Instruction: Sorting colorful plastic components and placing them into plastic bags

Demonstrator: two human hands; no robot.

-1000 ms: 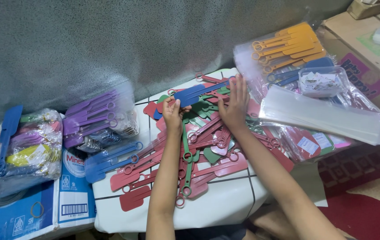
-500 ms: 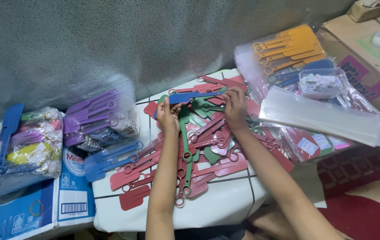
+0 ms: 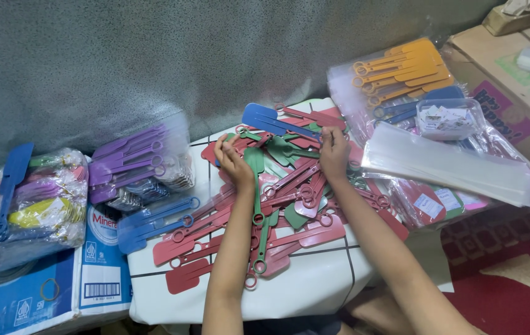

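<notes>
This looks like a home packing corner set up on the floor: a low white table heaped with loose plastic spatulas, bagged bundles at nine o'clock and one o'clock, cardboard boxes at two o'clock, a red patterned carpet at four o'clock.

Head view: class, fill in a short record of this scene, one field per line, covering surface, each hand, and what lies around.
surface: white table covered by a heap of flat plastic spatulas
left hand: left hand over the pile, fingers curled beside a green spatula
right hand: right hand pinching the handle end of a blue spatula, blade tilted up and away
pile: mostly red spatulas, some green
left side: purple spatulas in a clear bag
right side: orange spatulas bagged; stack of clear sleeves
</notes>
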